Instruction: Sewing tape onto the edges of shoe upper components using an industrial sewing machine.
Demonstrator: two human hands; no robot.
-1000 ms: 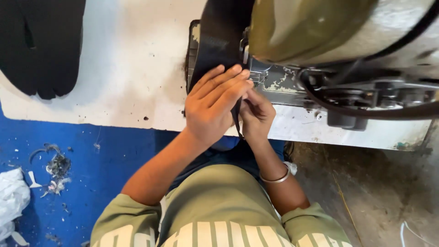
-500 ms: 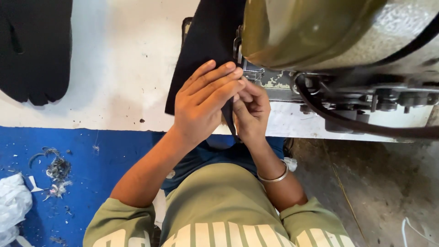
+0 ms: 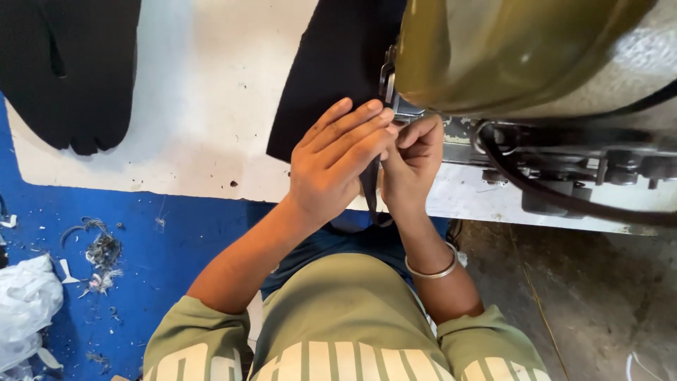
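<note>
Nearest the camera, the person's olive shirt (image 3: 352,324) with pale stripes fills the lower frame; both forearms reach forward from it. A thin metal bangle (image 3: 431,271) sits on the right wrist.

The left hand (image 3: 331,169) lies flat, fingers extended and close together, pressing the black fabric (image 3: 331,70) at the edge of the surface (image 3: 204,106). In my judgement this flat hold keeps the piece from shifting beside the machine. The right hand (image 3: 412,162) is curled, fingers pinched on the fabric's near edge, where a narrow dark strip (image 3: 369,194) hangs down between the two hands. The pinch appears meant to align that edge at the machine's working point; the exact contact is hidden by the fingers.

The fabric runs from the hands away along the surface, under the olive-green sewing machine (image 3: 508,49). A black belt (image 3: 564,201) loops below the machine's metal underside.

Farther left, a second black piece (image 3: 70,63) rests on the surface, well apart from the hands.

On the blue floor (image 3: 176,240) lie thread scraps (image 3: 102,254) and a crumpled white bag (image 3: 25,303). No labels or signs are visible on any item.
</note>
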